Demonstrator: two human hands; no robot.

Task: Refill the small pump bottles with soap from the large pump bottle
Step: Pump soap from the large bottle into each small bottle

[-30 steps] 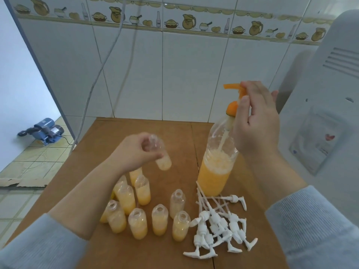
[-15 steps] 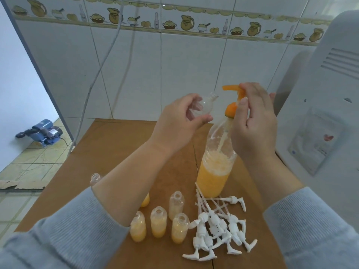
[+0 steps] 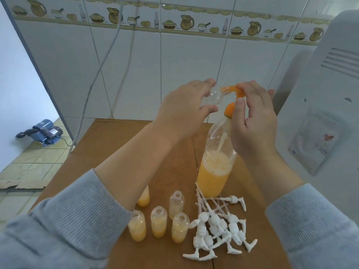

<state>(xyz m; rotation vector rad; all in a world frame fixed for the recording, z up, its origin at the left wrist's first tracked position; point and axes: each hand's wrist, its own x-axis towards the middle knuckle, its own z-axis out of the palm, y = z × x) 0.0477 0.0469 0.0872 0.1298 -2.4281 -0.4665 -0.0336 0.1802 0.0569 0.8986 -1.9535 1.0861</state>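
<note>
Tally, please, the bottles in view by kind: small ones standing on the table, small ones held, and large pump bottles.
Small bottles standing on the table: 5
Small bottle held in the left hand: 1
Large pump bottle: 1
Total: 7 in view; the left arm may hide more.

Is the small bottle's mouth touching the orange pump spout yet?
Touching. The head view shows the small bottle, gripped in the left hand, with its mouth meeting the tip of the orange spout; no gap shows.

Clear plastic bottles [image 3: 159, 221]; matt wooden table [image 3: 116, 144]
</note>
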